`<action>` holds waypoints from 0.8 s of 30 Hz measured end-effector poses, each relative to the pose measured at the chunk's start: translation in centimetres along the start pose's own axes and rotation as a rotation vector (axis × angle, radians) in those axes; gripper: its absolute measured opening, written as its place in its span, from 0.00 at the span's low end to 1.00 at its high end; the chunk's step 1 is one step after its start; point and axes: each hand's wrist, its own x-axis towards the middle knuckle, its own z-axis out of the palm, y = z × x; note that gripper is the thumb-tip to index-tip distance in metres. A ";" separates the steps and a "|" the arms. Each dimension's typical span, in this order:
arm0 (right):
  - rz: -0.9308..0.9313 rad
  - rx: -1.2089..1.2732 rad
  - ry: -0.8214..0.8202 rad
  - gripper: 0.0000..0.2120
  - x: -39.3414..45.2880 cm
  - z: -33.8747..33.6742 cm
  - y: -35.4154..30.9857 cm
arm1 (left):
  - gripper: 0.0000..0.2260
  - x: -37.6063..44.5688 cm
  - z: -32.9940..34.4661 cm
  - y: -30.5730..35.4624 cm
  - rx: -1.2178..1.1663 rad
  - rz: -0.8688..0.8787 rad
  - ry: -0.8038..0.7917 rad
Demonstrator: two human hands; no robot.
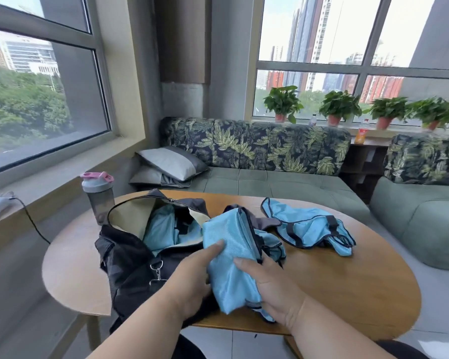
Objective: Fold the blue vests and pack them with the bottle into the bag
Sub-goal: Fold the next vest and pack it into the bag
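- Frame centre: left hand [192, 277] and right hand [272, 286], fingers gripping a folded blue vest [231, 252] beside the open bag [130, 255].
- Right: second vest [309, 226] unfolded on tabletop [347, 281].
- Left: bottle [98, 195] upright behind bag.

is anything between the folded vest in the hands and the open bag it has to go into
Nothing visible blocks it. The folded vest, held by the left hand and right hand, sits right beside the bag, whose mouth gapes open toward it. One blue vest already lies inside, with room beside it.
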 end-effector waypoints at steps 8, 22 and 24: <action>0.097 -0.328 -0.043 0.15 0.3 4.3 -1.8 | 0.14 0.5 -3.3 1.3 -0.076 0.078 0.050; -0.012 -1.181 0.288 0.28 11.8 5.1 -3.9 | 0.12 6.0 -12.9 7.1 0.240 -0.174 0.357; 0.001 -1.368 0.196 0.25 13.7 5.6 -3.8 | 0.12 7.6 -13.4 7.6 0.314 -0.233 0.343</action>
